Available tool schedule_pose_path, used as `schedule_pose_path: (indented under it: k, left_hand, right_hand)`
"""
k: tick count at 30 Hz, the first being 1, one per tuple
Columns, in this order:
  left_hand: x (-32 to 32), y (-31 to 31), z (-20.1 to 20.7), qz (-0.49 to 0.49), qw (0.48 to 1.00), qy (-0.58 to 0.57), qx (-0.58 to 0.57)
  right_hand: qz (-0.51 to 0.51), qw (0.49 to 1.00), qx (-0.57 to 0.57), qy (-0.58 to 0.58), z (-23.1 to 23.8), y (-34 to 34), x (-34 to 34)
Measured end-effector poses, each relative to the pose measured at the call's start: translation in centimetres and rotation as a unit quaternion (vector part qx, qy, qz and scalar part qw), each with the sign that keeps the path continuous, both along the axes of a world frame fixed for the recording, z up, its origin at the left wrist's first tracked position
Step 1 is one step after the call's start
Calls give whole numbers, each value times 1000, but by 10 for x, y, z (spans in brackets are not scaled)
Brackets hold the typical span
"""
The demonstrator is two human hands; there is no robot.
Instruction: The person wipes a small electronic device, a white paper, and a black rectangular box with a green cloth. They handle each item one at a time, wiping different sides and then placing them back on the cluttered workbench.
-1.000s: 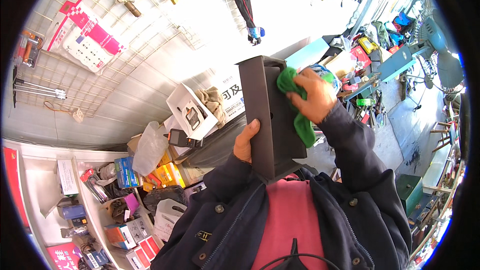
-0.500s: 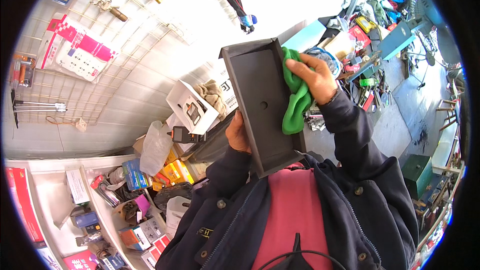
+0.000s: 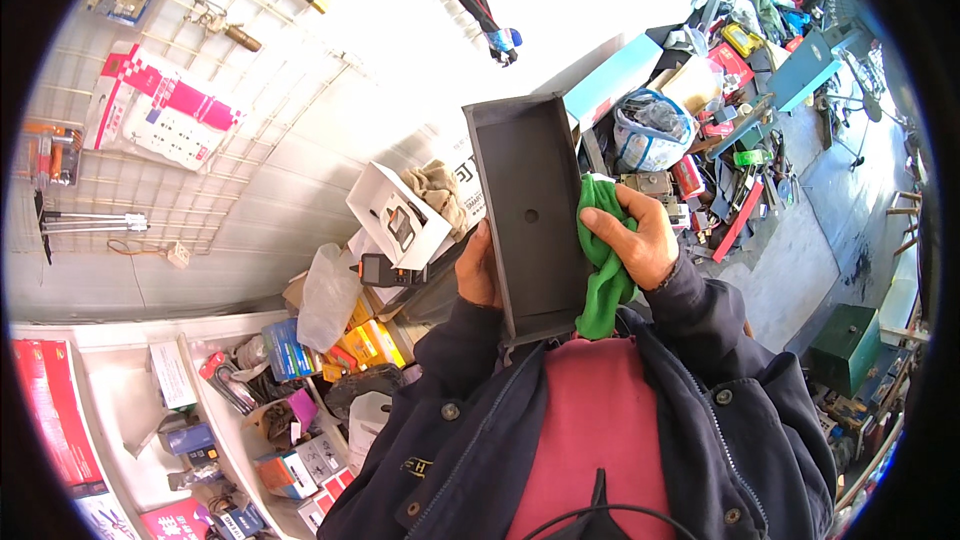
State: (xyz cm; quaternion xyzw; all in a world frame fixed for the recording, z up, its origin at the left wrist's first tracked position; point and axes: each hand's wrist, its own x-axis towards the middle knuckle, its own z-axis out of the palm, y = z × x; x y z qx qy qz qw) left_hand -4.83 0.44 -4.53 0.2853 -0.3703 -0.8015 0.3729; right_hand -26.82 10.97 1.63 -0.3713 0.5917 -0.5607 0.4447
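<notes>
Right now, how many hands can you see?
2: the left hand, partly hidden, at the left side of an open black box; the right hand, holding a green cloth at the box's right side.

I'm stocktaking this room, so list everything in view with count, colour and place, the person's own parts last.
shallow box: 1, dark, centre, in the left hand
cloth: 1, green, in the right hand
small box: 1, white, left of centre
handheld devices: 2, mostly dark, in and beside the small box
fabric bundle: 1, beige, by the small box
plastic bag: 1, clear, left
power strip package: 1, pink and white, wall grid
bag: 1, blue and white, upper right
metal case: 1, dark green, right
shelf goods: many, mixed, lower left
other clutter: too many to count, right
hands: 2, bare, left and right
jacket: 1, dark, bottom
shirt: 1, pink, bottom
</notes>
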Motion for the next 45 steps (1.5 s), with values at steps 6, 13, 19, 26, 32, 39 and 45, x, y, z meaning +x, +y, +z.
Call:
schedule_pose_path:
  k: [6, 13, 19, 26, 32, 39, 45]
  left_hand:
    - [0, 8, 22, 37, 995, -87, -11]
    - [22, 19, 26, -21, 1000, 13, -15]
    - [31, 9, 32, -16, 992, -99, 73]
    - [20, 19, 39, -42, 991, -116, 43]
    - [5, 18, 41, -40, 992, -106, 63]
    - [20, -6, 41, 7, 994, -59, 93]
    - [6, 9, 43, -36, 994, -64, 87]
  right_hand:
    - [-38, 986, -61, 148, -3, -2, 6]
    - [-30, 979, -120, 163, -1, 2, 29]
    - [15, 978, -144, 148, -3, 6, 37]
    - [38, 995, -88, 24, 14, -21, 4]
    - [-1, 988, -154, -12, 29, -55, -11]
    - [109, 987, -106, 58, 9, 10, 24]
    - [24, 990, -133, 37, 24, -19, 11]
